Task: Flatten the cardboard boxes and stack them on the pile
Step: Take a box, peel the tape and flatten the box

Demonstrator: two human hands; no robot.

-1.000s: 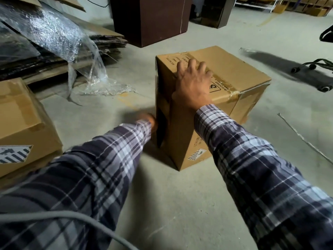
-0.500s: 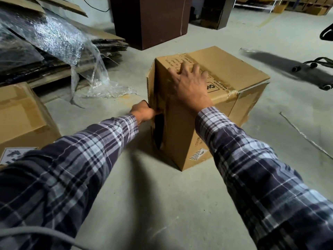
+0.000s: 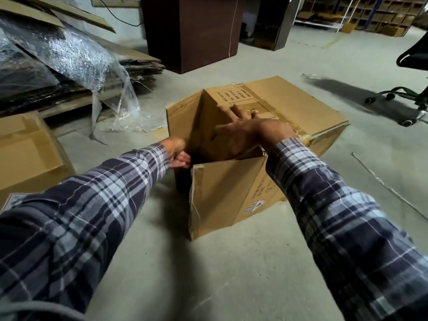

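Note:
A brown cardboard box (image 3: 301, 107) lies on the concrete floor in front of me, its near end opened with flaps swung outward. My left hand (image 3: 177, 151) is at the dark opening on the box's left side, fingers curled on a flap edge. My right hand (image 3: 250, 130) rests spread on the box's top and reaches over the near flap (image 3: 222, 195). A pile of flattened cardboard (image 3: 136, 66) lies at the back left, partly under clear bubble wrap (image 3: 69, 54).
A second closed cardboard box (image 3: 27, 154) stands at the left. A dark wooden cabinet (image 3: 192, 31) is behind the box. An office chair base (image 3: 398, 100) sits at the right. A thin strip (image 3: 389, 188) lies on the floor to the right.
The end flaps of the box have been pulled open: one swung left, one toward me. My right hand slid from the top edge down over the opening, and my left hand moved to the flap.

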